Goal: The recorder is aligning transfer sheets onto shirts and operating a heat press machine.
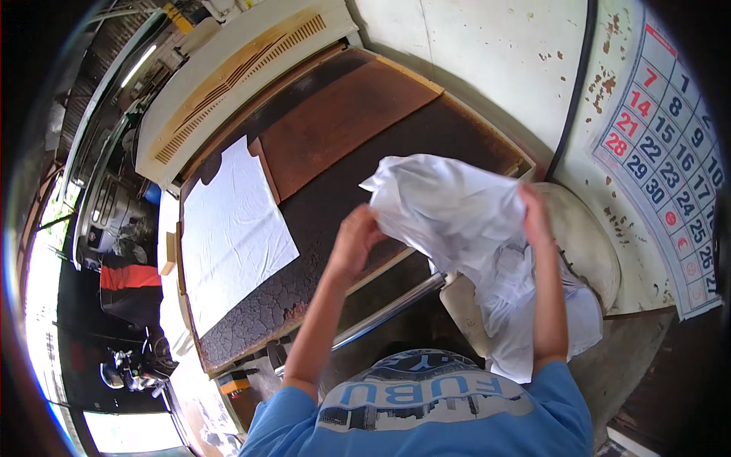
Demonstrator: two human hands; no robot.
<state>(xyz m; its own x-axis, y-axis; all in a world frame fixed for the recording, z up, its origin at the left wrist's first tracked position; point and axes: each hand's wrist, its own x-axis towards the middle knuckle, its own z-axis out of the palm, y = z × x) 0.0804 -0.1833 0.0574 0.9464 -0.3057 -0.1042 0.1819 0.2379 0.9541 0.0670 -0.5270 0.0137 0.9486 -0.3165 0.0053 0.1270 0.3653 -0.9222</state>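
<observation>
A loose white cloth piece (445,194) hangs in the air between my hands, bunched and creased, over the near right part of a dark, cracked press bed (335,183). My left hand (358,234) pinches its left edge, and my right hand (536,215) grips its right edge. On the left of the bed another white cloth piece (236,221), cut with a curved notch, lies spread flat with slight wrinkles. Below my right hand a heap of white cloth (514,312) drapes beside my right forearm. The fingertips are partly hidden by cloth.
A brown sheet (350,122) covers the bed's far part, and a vented, rust-stained cover (244,84) rises behind. A metal bar (388,308) runs along the near edge. A cream rounded form (582,236) stands right, near a wall calendar (670,152).
</observation>
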